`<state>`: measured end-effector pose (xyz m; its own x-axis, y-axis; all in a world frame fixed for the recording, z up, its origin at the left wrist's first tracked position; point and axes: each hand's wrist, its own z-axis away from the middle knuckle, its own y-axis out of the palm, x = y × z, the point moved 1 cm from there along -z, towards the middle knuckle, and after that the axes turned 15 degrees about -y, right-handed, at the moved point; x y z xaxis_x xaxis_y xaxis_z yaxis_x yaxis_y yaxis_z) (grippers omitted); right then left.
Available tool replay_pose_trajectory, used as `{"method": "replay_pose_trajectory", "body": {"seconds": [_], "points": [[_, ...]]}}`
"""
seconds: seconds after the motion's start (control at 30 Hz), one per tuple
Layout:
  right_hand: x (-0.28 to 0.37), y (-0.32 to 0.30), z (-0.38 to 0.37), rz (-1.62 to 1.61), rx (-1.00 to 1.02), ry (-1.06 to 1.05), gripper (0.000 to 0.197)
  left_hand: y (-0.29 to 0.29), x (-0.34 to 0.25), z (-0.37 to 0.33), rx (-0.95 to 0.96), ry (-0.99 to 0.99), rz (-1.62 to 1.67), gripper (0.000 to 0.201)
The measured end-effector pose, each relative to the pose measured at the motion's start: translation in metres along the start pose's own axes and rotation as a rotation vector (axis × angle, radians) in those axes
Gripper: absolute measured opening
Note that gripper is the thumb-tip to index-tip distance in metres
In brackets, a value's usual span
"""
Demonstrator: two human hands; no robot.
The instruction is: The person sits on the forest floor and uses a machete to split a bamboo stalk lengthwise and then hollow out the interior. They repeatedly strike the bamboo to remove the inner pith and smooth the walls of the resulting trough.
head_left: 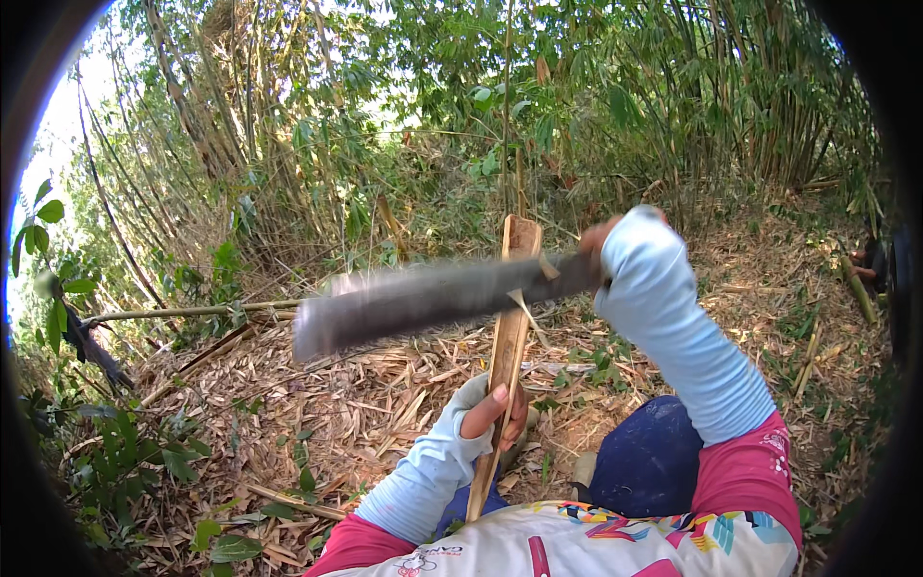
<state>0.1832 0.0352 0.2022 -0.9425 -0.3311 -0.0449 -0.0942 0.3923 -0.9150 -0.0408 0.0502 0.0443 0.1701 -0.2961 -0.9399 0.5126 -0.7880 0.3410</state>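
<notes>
My left hand [495, 415] is closed around the lower part of a split bamboo piece [508, 361], which stands nearly upright before my body with its hollow side showing. In my right hand [598, 252] is the handle of a machete, my fingers mostly hidden behind the pale blue sleeve. The wide dark machete blade [413, 306] stretches left across the front of the bamboo, blurred by motion. Small pale slivers [524, 306] stick out from the bamboo beside the blade's lower edge. Whether the blade touches the bamboo I cannot tell.
Dry leaves and bamboo shavings [327, 409] cover the ground. Dense bamboo stems [760, 115] rise at the back. A long pole [192, 313] lies at left, near green leafy plants [144, 447]. My dark blue trouser knee [649, 457] is below my right arm. A cut bamboo length [859, 288] lies far right.
</notes>
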Motion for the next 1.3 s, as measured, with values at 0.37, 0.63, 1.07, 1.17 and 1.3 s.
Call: {"method": "replay_pose_trajectory", "body": {"seconds": [0.37, 0.63, 1.07, 1.17, 1.3], "points": [[-0.099, 0.047, 0.021, -0.555, -0.568, 0.299, 0.015, 0.003, -0.004, -0.006, -0.077, -0.058, 0.001, 0.037], [-0.063, 0.109, 0.057, -1.108, -0.466, 0.425, 0.02, 0.016, -0.013, -0.012, -0.438, -0.059, -0.1, 0.032], [-0.01, 0.101, 0.062, -0.535, -0.344, 0.102, 0.025, 0.025, -0.009, -0.02, -0.582, -0.029, -0.186, 0.036], [0.001, 0.091, 0.052, -0.22, 0.076, -0.012, 0.033, 0.028, -0.005, -0.023, -0.58, -0.023, -0.19, 0.032], [0.006, 0.093, 0.051, -0.066, 0.095, -0.046, 0.028, -0.004, 0.026, -0.03, -0.365, -0.031, 0.282, 0.033]]}}
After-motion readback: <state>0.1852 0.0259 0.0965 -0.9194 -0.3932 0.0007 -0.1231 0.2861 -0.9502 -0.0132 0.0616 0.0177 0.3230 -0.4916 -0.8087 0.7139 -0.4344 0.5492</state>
